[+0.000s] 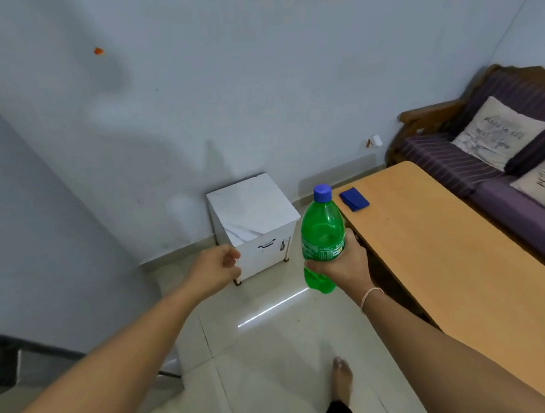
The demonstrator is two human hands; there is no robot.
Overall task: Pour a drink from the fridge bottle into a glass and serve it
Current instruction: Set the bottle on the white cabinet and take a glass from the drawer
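The right hand (340, 267) grips a green bottle (322, 232) around its lower middle, fingers wrapped shut on the label band; the bottle stands upright in the air with its blue cap (322, 192) on, just left of the wooden counter (455, 251). At 9 o'clock of the bottle the left hand (216, 268) hangs free, fingers loosely curled and holding nothing. A folded blue cloth (354, 198) lies on the counter's far corner, at 1 o'clock of the cap. A white cabinet (256, 220) stands on the floor behind the hands
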